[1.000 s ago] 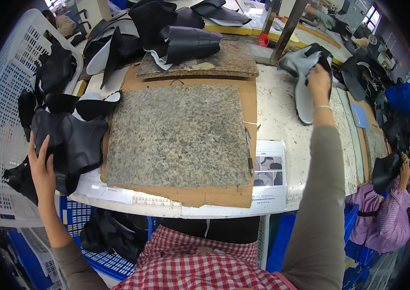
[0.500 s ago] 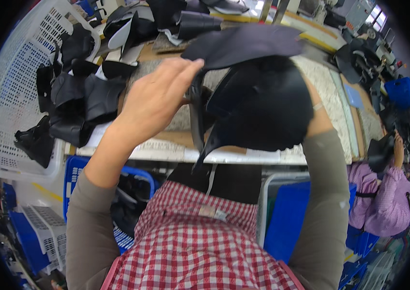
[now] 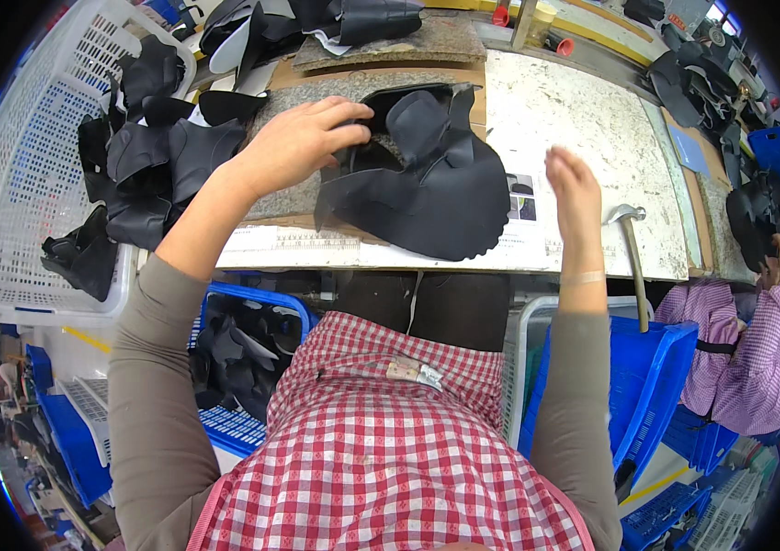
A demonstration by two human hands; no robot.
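Note:
A black leather shoe upper (image 3: 436, 207) lies on the workbench in front of me, its scalloped edge toward the lower right and a rounded flap folded up in its middle. My left hand (image 3: 307, 142) is over its upper left edge, fingers stretched and slightly apart. Whether the fingertips touch the leather I cannot tell. To the right of the upper, my right hand (image 3: 576, 188) is raised over the white board, loosely bent and holding nothing. A hammer (image 3: 631, 253) lies just right of that hand, its handle reaching past the bench's front edge.
At left, a white basket (image 3: 13, 202) stands beside a pile of black uppers (image 3: 137, 165). More black pieces (image 3: 367, 23) lie at the back. Blue bins (image 3: 638, 386) sit below the bench's front edge. A co-worker in a purple checked sleeve (image 3: 762, 367) handles black pieces at right.
The upper, held up between both hands before, now lies on the bench. My right hand has come off it to the right, uncovering the hammer and a printed sheet.

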